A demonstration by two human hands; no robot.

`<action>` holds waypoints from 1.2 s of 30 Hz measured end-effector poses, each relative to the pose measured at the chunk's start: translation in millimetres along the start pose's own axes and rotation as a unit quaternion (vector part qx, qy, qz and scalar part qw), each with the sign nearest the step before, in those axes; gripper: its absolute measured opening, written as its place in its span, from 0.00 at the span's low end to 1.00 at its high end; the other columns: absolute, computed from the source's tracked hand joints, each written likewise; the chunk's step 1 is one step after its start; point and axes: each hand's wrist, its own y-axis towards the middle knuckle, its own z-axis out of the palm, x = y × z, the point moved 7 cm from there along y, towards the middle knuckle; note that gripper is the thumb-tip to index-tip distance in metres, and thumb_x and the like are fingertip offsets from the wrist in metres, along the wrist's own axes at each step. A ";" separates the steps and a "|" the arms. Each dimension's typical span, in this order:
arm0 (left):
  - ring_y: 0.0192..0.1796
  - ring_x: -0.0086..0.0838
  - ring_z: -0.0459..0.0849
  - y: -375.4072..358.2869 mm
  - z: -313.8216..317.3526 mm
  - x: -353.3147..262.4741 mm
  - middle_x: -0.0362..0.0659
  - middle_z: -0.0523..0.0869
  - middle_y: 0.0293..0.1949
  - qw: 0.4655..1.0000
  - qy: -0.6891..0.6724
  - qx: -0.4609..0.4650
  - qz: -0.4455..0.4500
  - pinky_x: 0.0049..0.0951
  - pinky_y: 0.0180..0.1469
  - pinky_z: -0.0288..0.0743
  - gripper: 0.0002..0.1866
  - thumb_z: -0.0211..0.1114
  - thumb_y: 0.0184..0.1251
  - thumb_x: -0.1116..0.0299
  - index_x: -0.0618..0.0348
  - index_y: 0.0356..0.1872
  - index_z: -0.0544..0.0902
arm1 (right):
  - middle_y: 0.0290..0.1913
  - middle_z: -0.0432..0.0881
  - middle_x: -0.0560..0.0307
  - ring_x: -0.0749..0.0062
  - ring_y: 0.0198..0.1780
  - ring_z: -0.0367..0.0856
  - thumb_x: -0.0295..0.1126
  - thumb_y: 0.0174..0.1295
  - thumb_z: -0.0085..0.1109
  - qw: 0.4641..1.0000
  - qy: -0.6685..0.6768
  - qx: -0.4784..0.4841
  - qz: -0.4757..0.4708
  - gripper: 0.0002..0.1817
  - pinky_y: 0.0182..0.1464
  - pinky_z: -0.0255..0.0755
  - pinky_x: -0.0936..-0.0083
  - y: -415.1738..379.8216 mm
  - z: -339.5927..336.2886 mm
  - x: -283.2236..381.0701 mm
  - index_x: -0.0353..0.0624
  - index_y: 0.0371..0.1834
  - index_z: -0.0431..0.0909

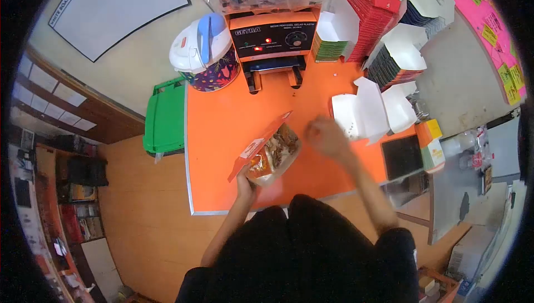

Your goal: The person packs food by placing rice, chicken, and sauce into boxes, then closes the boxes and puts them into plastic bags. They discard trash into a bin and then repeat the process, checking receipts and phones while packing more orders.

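Food box (285,166) sits clasped in the left hand (245,185); the right hand (328,139) is blurred, grip unclear.

- An orange table (217,178) with a pale metal edge.
- Toward its back, a patterned rice cooker (210,74) stands just beside a sealing machine (272,35).
- Right of that, stacked green cartons (330,50) and red cartons (374,22).
- Nearer, an open white box (346,115).
- By the right edge, a flat black square (403,157).
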 end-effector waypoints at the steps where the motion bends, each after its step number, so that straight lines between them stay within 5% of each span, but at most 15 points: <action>1: 0.57 0.36 0.78 1.3 -4.5 4.1 0.48 0.79 0.53 1.000 0.013 -0.001 0.015 0.39 0.60 0.71 0.22 0.53 0.68 0.60 0.63 0.59 0.71 | 0.33 0.75 0.54 0.54 0.39 0.78 0.37 0.45 0.70 0.999 -0.019 0.014 0.036 0.14 0.39 0.72 0.63 -1.9 12.8 24.9 0.46 0.32 0.78; 6: 0.58 0.37 0.77 -11.5 0.4 10.2 0.48 0.78 0.55 0.998 -0.051 0.022 0.037 0.39 0.62 0.70 0.21 0.51 0.69 0.64 0.63 0.59 0.71 | 0.29 0.72 0.54 0.55 0.36 0.76 0.37 0.46 0.69 0.977 -0.086 -0.195 -0.020 0.13 0.39 0.68 0.59 0.3 40.7 55.8 0.44 0.28 0.76; 10: 0.58 0.38 0.77 -28.1 12.6 1.1 0.48 0.78 0.55 0.997 -0.060 0.010 0.042 0.39 0.61 0.71 0.21 0.50 0.68 0.65 0.62 0.60 0.70 | 0.28 0.72 0.54 0.56 0.37 0.76 0.33 0.46 0.69 0.972 -0.045 -0.230 0.016 0.10 0.41 0.67 0.61 -4.4 39.1 55.0 0.43 0.25 0.77; 19: 0.53 0.40 0.80 -10.1 -11.1 23.0 0.49 0.79 0.52 0.993 -0.120 -0.009 -0.021 0.42 0.57 0.75 0.24 0.55 0.65 0.63 0.60 0.60 0.68 | 0.28 0.75 0.51 0.53 0.34 0.78 0.34 0.47 0.67 0.968 0.232 0.000 0.093 0.08 0.39 0.73 0.60 -1.2 34.7 49.4 0.42 0.24 0.80; 22: 0.51 0.42 0.80 -12.8 -7.7 24.3 0.50 0.79 0.51 0.989 -0.142 -0.016 -0.027 0.42 0.56 0.74 0.23 0.54 0.63 0.63 0.62 0.58 0.70 | 0.32 0.77 0.49 0.51 0.37 0.78 0.34 0.47 0.67 0.994 0.024 0.022 0.107 0.10 0.42 0.73 0.58 -3.1 55.8 30.4 0.40 0.26 0.80; 25: 0.51 0.38 0.81 -24.9 2.4 7.2 0.48 0.80 0.50 0.996 -0.084 -0.017 0.031 0.41 0.55 0.76 0.20 0.55 0.65 0.62 0.60 0.56 0.72 | 0.36 0.77 0.47 0.49 0.41 0.77 0.36 0.47 0.67 0.994 -0.015 -0.093 0.055 0.11 0.43 0.73 0.58 -13.1 29.5 57.5 0.40 0.29 0.81; 28: 0.50 0.37 0.81 -19.1 -2.9 14.3 0.47 0.80 0.49 0.995 -0.102 -0.012 0.015 0.40 0.54 0.77 0.18 0.52 0.67 0.63 0.60 0.53 0.74 | 0.35 0.74 0.53 0.56 0.42 0.76 0.36 0.45 0.69 0.993 0.096 -0.064 -0.025 0.11 0.41 0.69 0.61 -33.5 48.3 82.8 0.46 0.32 0.83; 31: 0.50 0.35 0.81 -30.6 14.3 3.9 0.46 0.80 0.49 0.997 -0.060 0.014 0.037 0.38 0.53 0.77 0.18 0.50 0.70 0.59 0.60 0.53 0.74 | 0.35 0.73 0.57 0.60 0.45 0.74 0.38 0.47 0.68 0.983 0.079 -0.069 -0.148 0.10 0.43 0.67 0.62 -43.8 57.4 126.3 0.48 0.31 0.82; 36: 0.52 0.33 0.81 -20.9 -3.5 15.5 0.45 0.80 0.51 0.995 -0.073 -0.008 0.061 0.36 0.52 0.77 0.22 0.48 0.73 0.52 0.59 0.55 0.74 | 0.38 0.75 0.60 0.63 0.45 0.74 0.37 0.49 0.67 0.972 0.080 -0.074 -0.210 0.08 0.42 0.66 0.63 -44.6 83.1 135.3 0.49 0.31 0.83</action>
